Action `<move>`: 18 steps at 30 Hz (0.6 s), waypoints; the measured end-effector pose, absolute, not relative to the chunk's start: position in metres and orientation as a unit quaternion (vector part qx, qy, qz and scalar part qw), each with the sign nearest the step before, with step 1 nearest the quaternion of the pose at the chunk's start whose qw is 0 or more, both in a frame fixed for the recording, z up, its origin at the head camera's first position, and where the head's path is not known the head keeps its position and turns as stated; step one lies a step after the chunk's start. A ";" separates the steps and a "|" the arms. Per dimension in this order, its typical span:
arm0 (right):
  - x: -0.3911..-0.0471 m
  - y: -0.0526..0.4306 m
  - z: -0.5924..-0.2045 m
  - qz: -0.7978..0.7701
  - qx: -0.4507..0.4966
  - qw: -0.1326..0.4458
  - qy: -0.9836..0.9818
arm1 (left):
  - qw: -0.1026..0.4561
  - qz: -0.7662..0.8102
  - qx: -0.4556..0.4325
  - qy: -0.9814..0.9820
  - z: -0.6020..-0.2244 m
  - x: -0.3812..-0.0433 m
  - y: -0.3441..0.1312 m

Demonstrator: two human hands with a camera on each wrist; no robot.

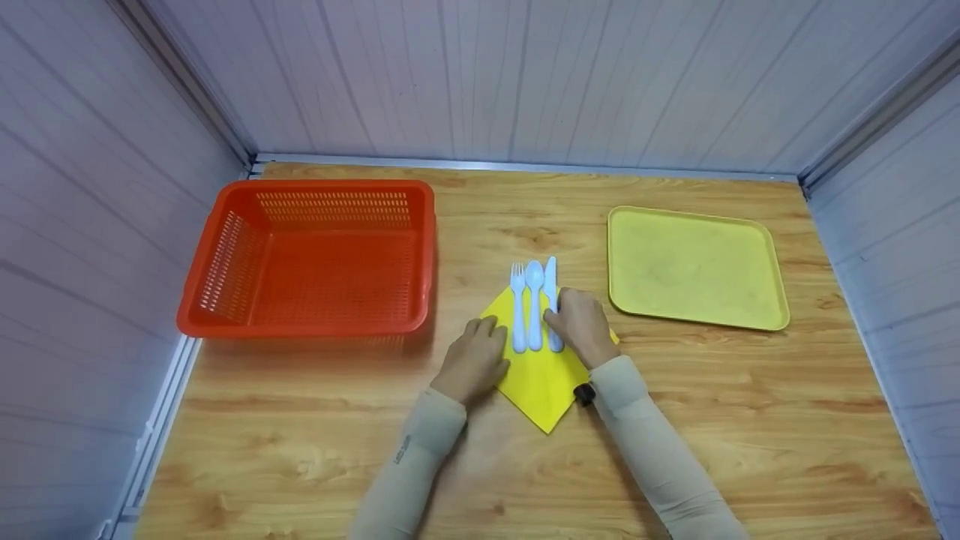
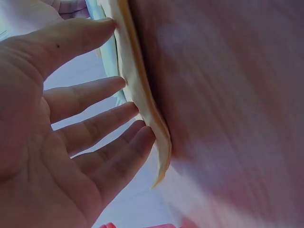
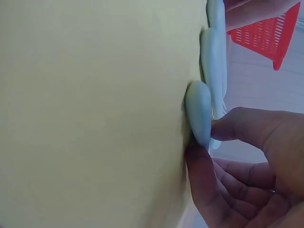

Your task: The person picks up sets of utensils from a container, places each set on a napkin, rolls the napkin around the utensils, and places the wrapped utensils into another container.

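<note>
A yellow napkin (image 1: pixel 544 390) lies on the table with one corner pointing toward me. Side by side across it are a white plastic fork (image 1: pixel 518 319), spoon (image 1: pixel 534 315) and knife (image 1: pixel 550 279), with their heads past its far edge. My left hand (image 1: pixel 472 361) is at the napkin's left side; its fingertips (image 2: pixel 146 135) touch the napkin edge, fingers mostly straight. My right hand (image 1: pixel 585 326) pinches the knife between thumb and index finger. In the right wrist view the knife's rounded handle (image 3: pixel 198 107) rests against the napkin.
A red perforated basket (image 1: pixel 307 328) stands at the back left. On the back right lies a shallow yellow tray (image 1: pixel 697 266). Pale panel walls (image 1: pixel 480 82) enclose the wooden table (image 1: pixel 300 450) at the back and both sides.
</note>
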State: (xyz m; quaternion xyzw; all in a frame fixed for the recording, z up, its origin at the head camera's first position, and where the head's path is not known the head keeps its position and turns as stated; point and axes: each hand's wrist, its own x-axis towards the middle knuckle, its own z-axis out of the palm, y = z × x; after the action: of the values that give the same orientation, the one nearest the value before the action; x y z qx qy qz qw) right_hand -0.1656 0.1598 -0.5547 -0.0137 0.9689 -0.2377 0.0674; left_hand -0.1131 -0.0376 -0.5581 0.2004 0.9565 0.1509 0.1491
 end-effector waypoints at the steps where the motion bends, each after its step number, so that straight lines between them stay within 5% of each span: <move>1: -0.166 0.159 -0.555 -0.239 -0.016 0.066 0.969 | 0.149 0.150 0.200 0.957 -0.559 -0.113 -0.038; 9: -0.164 0.158 -0.556 -0.247 -0.045 0.026 0.968 | 0.120 0.145 0.209 0.959 -0.559 -0.111 -0.039; 18: -0.162 0.157 -0.557 -0.255 -0.032 0.045 0.965 | 0.135 0.144 0.203 0.959 -0.562 -0.111 -0.038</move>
State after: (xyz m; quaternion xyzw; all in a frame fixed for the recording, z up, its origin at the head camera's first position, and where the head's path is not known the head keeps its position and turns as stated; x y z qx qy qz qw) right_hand -0.1618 0.1571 -0.5566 -0.0323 0.9654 -0.2547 0.0451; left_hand -0.1108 -0.0385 -0.5618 0.2028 0.9591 0.1441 0.1351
